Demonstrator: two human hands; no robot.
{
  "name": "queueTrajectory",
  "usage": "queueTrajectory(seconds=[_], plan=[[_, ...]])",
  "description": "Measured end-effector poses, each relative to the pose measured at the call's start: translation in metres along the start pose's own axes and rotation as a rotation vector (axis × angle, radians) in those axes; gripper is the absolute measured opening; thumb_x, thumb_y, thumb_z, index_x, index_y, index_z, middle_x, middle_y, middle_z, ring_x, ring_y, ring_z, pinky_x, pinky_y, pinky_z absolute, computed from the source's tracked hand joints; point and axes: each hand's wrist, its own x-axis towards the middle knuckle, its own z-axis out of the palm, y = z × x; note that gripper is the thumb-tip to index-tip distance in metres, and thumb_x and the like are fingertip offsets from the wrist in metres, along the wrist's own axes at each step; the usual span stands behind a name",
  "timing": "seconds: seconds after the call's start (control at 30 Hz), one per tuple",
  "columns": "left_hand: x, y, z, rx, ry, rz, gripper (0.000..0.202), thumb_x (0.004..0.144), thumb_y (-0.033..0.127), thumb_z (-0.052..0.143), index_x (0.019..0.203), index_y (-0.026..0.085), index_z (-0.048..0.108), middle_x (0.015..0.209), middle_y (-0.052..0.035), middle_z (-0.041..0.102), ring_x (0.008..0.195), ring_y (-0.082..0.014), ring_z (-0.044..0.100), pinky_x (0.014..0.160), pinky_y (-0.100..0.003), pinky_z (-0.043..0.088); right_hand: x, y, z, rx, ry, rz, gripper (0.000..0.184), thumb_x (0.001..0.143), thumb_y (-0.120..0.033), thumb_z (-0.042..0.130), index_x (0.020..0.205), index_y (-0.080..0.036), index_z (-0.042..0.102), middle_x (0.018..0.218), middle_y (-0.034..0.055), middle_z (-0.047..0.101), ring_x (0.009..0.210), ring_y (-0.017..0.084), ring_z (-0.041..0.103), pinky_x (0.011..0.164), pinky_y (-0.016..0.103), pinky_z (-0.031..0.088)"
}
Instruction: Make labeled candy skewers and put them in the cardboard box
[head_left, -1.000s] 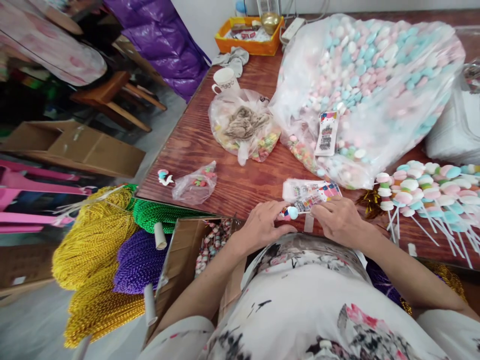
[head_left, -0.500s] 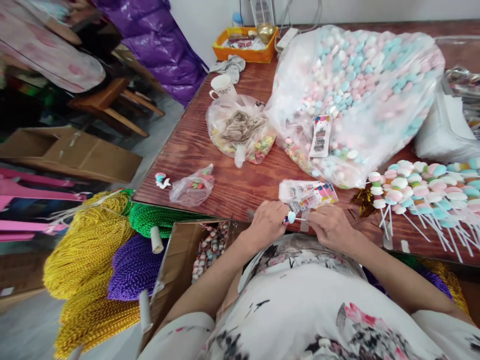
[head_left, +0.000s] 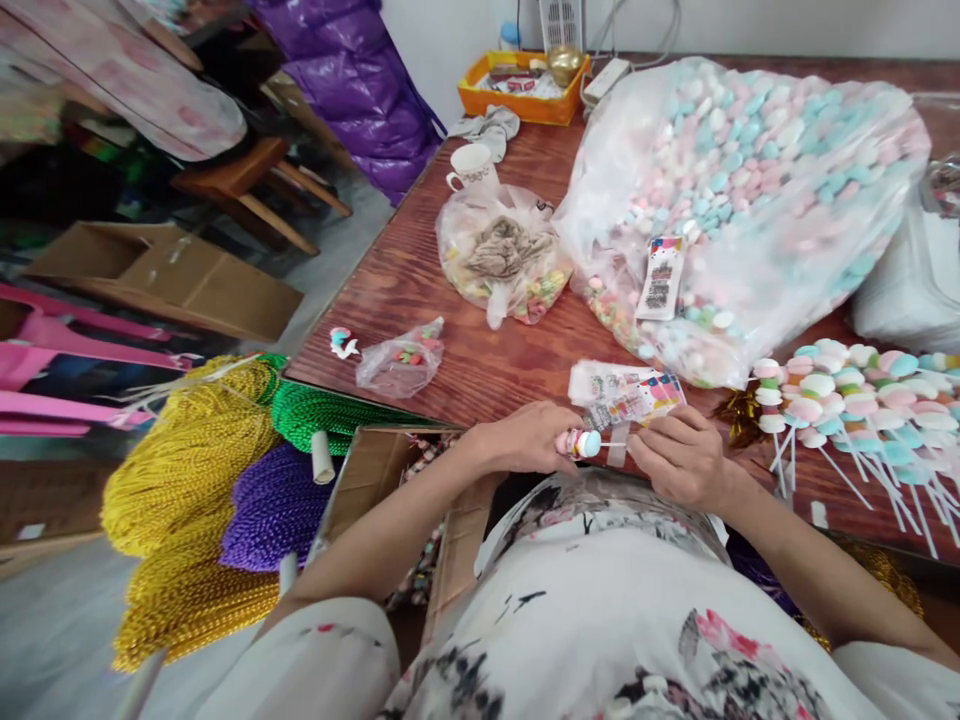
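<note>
A marshmallow skewer [head_left: 587, 443] lies level between my hands at the table's front edge, its pink, white and blue pieces on a white stick. My left hand [head_left: 529, 438] is closed around the marshmallow end. The stick's other end disappears into the closed fingers of my right hand [head_left: 684, 458]. Just beyond them, small printed plastic sleeves [head_left: 626, 393] lie on the table. Finished-looking marshmallow skewers [head_left: 862, 400] are piled to the right, sticks pointing toward me. Behind the sleeves rests a large clear bag of marshmallows [head_left: 750, 200], with one printed packet [head_left: 661, 278] on top.
A bag of gummy candies [head_left: 499, 250], a small bag [head_left: 405, 360], a white cup [head_left: 474, 167] and an orange tray [head_left: 517, 100] stand on the wooden table [head_left: 390, 270]. A carton [head_left: 367, 480] sits below the edge, beside bead strands [head_left: 172, 480]. A person sits at far left.
More of the marshmallow pieces now show out of my left hand. My right hand has shifted slightly right along the stick. The whole view has moved a little.
</note>
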Motion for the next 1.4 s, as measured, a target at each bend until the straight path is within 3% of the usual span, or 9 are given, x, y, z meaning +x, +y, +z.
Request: queueTrajectory(seconds=[0.1,0.33,0.53,0.63,0.87,1.07,1.13,1.27,1.4], plan=[[0.007,-0.002,0.012,-0.024,0.042,-0.027,0.022,0.082,0.036,0.061,0.071,0.017,0.061,0.061,0.0032,0.058,0.055,-0.0107,0.050,0.054,-0.022,0.031,-0.004,0.001,-0.001,-0.003,-0.055,0.070,0.018,0.087,-0.008,0.050,0.093,-0.018,0.064,0.076,0.0038,0.068,0.079,0.018,0.055,0.075,0.035,0.036],[-0.001,-0.008,0.038,0.265,0.379,-0.230,0.011,0.081,0.023,0.054,0.073,0.018,0.059,0.067,-0.0033,0.062,0.062,-0.0169,0.057,0.057,-0.027,0.035,-0.012,-0.002,0.008,0.186,-0.262,0.433,0.017,0.091,-0.012,0.045,0.085,-0.017,0.061,0.075,0.0057,0.065,0.071,0.017,0.052,0.070,0.031,0.035],[-0.001,-0.014,0.044,0.484,0.404,-0.114,0.010,0.079,0.015,0.052,0.077,0.017,0.061,0.069,-0.0060,0.061,0.069,-0.0210,0.060,0.066,-0.032,0.042,0.001,0.001,0.008,0.504,-0.539,0.560,0.019,0.095,-0.017,0.046,0.082,-0.018,0.060,0.075,0.0025,0.063,0.072,0.015,0.055,0.068,0.027,0.036],[0.000,-0.015,0.047,0.491,0.388,-0.063,0.008,0.078,0.015,0.053,0.077,0.017,0.061,0.070,-0.0058,0.061,0.068,-0.0204,0.058,0.065,-0.033,0.041,0.007,0.004,0.010,0.699,-0.588,0.606,0.022,0.094,-0.018,0.047,0.075,-0.018,0.057,0.072,0.0000,0.062,0.069,0.013,0.055,0.067,0.025,0.036],[0.002,-0.018,0.037,0.475,0.388,-0.039,0.011,0.079,0.014,0.052,0.081,0.017,0.062,0.077,-0.0069,0.061,0.075,-0.0206,0.055,0.071,-0.034,0.042,0.010,-0.004,0.021,0.857,-0.432,0.751,0.020,0.087,-0.015,0.049,0.069,-0.018,0.057,0.064,-0.0033,0.058,0.062,0.011,0.051,0.064,0.024,0.036],[-0.010,-0.014,0.007,0.493,0.727,-0.134,0.026,0.085,0.030,0.059,0.108,0.019,0.062,0.112,-0.0129,0.062,0.109,-0.0293,0.051,0.094,-0.046,0.040,0.001,-0.012,0.039,0.986,-0.137,1.052,0.025,0.090,-0.030,0.050,0.067,-0.020,0.052,0.050,-0.0056,0.048,0.049,0.010,0.041,0.051,0.023,0.032],[-0.012,-0.010,0.012,0.412,0.772,-0.147,0.018,0.085,0.033,0.060,0.096,0.019,0.063,0.102,-0.0104,0.065,0.101,-0.0260,0.055,0.090,-0.042,0.043,0.000,-0.015,0.043,1.015,-0.096,1.116,0.026,0.090,-0.033,0.051,0.067,-0.020,0.052,0.049,-0.0057,0.050,0.046,0.010,0.041,0.050,0.023,0.033],[-0.010,-0.004,0.037,0.230,0.703,-0.144,0.013,0.088,0.028,0.058,0.080,0.019,0.063,0.080,-0.0042,0.066,0.079,-0.0177,0.059,0.077,-0.033,0.047,0.002,-0.021,0.047,1.062,-0.066,1.155,0.028,0.092,-0.032,0.049,0.067,-0.020,0.053,0.047,-0.0059,0.051,0.044,0.010,0.043,0.050,0.023,0.035],[-0.010,-0.002,0.036,0.282,0.743,-0.145,0.015,0.086,0.022,0.058,0.098,0.020,0.065,0.101,-0.0084,0.067,0.099,-0.0232,0.059,0.091,-0.041,0.046,0.003,-0.023,0.044,0.886,-0.096,1.016,0.024,0.092,-0.025,0.048,0.069,-0.020,0.052,0.053,-0.0048,0.052,0.050,0.010,0.047,0.054,0.023,0.036]])
